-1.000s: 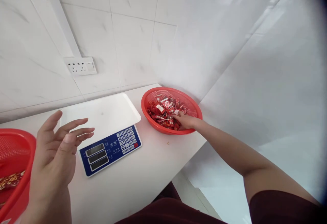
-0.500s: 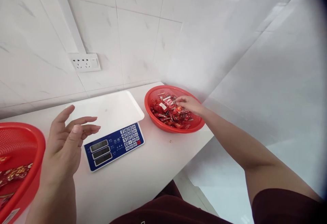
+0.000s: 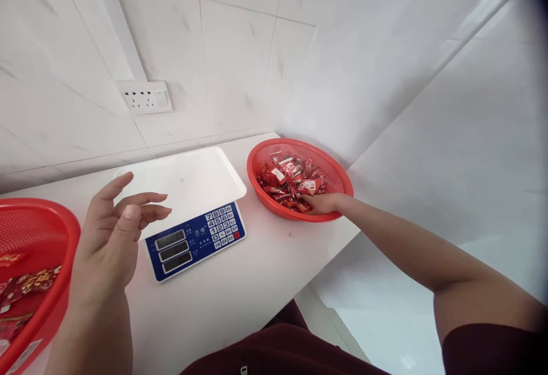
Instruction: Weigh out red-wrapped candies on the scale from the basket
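Note:
My left hand hovers in front of the scale's white pan, fingers apart and nothing in it. Under and beyond it stands a digital scale with a blue keypad panel, small displays and a bare white weighing pan. To the right, my right hand reaches over the near side of a round red plastic basket. Its fingers dip among small red shiny packets, and the packets and the hand itself hide most of them. Whether it grips a packet I cannot make out.
Another red basket at the left edge holds larger dark-red packets. A tiny scrap lies on the white table near the right basket. Tiled walls close off the back and right; a socket panel sits behind the scale.
My right hand has moved from the upper part of the packet heap down toward the basket's near right side, fingers lower among the packets. My left hand keeps its pose. The view has shifted slightly.

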### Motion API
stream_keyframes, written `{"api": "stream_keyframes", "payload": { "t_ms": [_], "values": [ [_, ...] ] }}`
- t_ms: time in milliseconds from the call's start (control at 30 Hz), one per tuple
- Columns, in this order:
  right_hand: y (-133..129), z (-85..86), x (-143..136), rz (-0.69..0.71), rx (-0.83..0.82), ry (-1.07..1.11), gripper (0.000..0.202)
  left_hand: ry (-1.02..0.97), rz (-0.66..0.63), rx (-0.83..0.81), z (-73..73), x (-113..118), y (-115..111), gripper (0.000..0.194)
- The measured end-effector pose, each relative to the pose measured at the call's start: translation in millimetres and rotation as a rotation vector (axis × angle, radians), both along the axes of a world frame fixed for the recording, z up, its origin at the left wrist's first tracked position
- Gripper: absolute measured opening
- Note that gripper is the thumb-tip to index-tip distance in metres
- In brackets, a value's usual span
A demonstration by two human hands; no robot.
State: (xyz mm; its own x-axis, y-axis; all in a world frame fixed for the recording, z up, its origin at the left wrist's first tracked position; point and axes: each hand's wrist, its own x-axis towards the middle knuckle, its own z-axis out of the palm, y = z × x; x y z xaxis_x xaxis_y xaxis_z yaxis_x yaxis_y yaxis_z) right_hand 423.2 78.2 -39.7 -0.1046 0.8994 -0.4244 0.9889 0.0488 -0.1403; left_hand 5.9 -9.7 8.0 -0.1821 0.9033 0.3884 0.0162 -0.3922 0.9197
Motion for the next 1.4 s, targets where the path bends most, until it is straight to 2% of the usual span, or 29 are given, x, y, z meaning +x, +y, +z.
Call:
{"api": "stream_keyframes", "payload": {
  "t_ms": [100,233,333,400,533,600,733,900,1133,1400],
  "values": [
    [-1.3,-8.0,-3.9,-0.031,-0.120,-0.055,0.074,0.020,0.019,-0.001,0.5,0.0,-0.3,0.041],
    [-2.2,-4.2,-12.8,-0.019,-0.108,-0.112,0.074,0.062,0.026,-0.022,-0.9,-1.7,1.1,0.044],
    [-2.4,-0.2,-17.2,-0.011,-0.083,-0.101,0.066,0.089,0.023,-0.030,-2.9,-3.0,0.9,0.046],
    [-0.9,1.5,-16.8,-0.006,-0.092,-0.049,0.053,0.126,0.020,-0.038,-3.9,-3.8,-0.2,0.045],
    [5.8,7.0,-12.3,-0.017,-0.140,0.240,0.029,0.220,-0.025,-0.069,-4.6,-5.0,-2.3,0.042],
    [9.6,13.2,-11.8,-0.085,-0.106,0.451,0.032,0.250,-0.040,-0.080,-4.1,-5.0,-2.3,0.041],
    [16.7,30.2,-16.7,-0.279,-0.071,0.815,0.049,0.279,-0.035,-0.086,-2.6,-4.7,-1.2,0.041],
    [25.6,38.9,-23.0,-0.359,-0.105,1.122,0.042,0.302,-0.066,-0.126,-0.4,-5.9,-2.8,0.045],
    [26.4,29.4,-20.2,-0.483,-0.264,1.348,0.038,0.327,-0.104,-0.167,2.6,-5.5,-3.4,0.050],
    [25.2,21.9,-7.8,-0.609,-0.164,1.437,0.023,0.385,-0.106,-0.175,2.2,-5.9,-3.3,0.051]
  ]
}}
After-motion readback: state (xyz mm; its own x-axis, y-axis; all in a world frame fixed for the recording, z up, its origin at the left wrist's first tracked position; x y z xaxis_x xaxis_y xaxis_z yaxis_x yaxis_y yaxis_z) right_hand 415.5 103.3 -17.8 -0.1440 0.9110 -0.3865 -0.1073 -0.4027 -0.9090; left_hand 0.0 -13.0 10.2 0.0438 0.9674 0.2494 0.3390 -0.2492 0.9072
